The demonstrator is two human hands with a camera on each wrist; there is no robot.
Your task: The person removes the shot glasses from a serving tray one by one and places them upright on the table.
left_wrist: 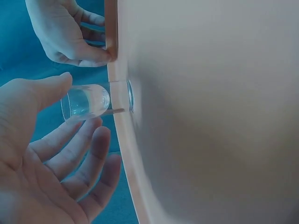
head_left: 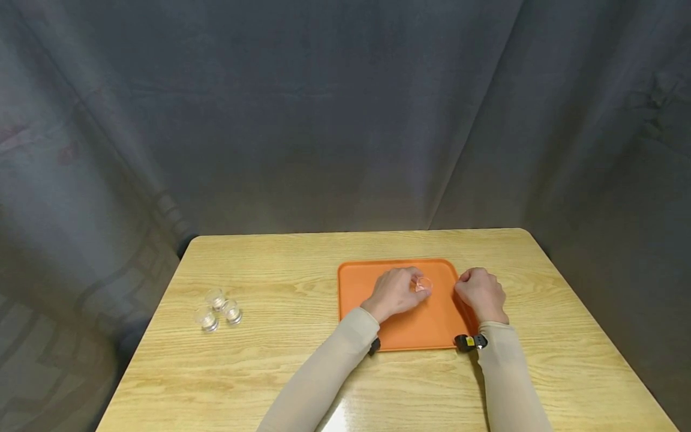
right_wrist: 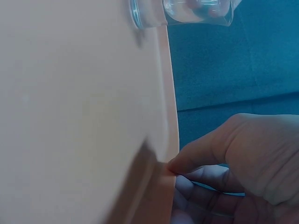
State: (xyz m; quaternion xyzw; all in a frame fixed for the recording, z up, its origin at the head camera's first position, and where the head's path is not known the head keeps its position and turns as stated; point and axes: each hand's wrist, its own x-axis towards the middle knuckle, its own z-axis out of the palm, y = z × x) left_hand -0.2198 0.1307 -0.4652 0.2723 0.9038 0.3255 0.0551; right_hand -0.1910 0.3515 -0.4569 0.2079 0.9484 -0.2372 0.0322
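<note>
A small clear shot glass [head_left: 424, 284] with a thick bottom stands upright on the orange tray [head_left: 353, 294], toward the tray's far right. My left hand [head_left: 396, 293] holds it near the rim, thumb on one side and fingertips on the other, as the left wrist view shows. At the tray's right side, my right hand [head_left: 482, 294] pinches the raised edge between thumb and fingers. The right wrist view shows that thumb on top of the tray rim [right_wrist: 172, 116], the other fingers partly hidden beyond it.
Three more small clear glasses [head_left: 232, 312] stand close together on the left of the wooden table [head_left: 291, 264]. A dark grey curtain [head_left: 324, 120] hangs behind the table and at both sides.
</note>
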